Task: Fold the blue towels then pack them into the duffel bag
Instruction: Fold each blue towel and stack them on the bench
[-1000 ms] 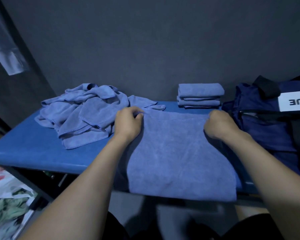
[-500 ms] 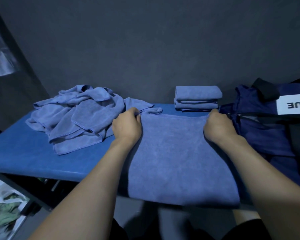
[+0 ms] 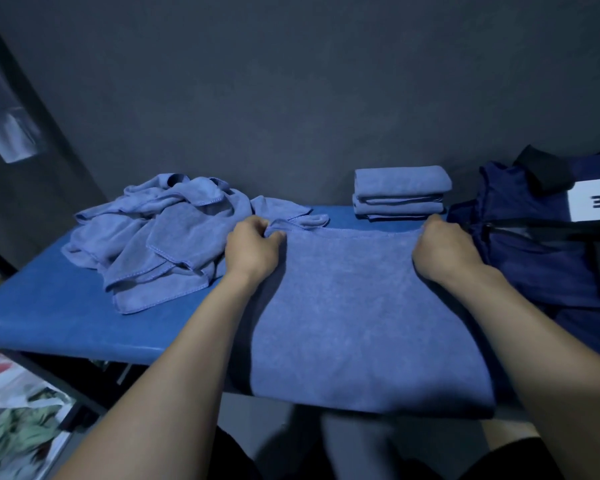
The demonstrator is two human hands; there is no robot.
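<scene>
Blue towel (image 3: 361, 306) lies flat at centre frame on bench (image 3: 49, 317), near edge overhanging. Duffel bag (image 3: 548, 258) cut off at right. Fingertips hidden; left hand (image 3: 252, 249) and right hand (image 3: 444, 249) each grip a far corner, curled tight.

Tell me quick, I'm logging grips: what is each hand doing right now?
Left hand: closed, pinching the far left corner of the towel.
Right hand: closed, gripping the towel's far right corner.
</scene>
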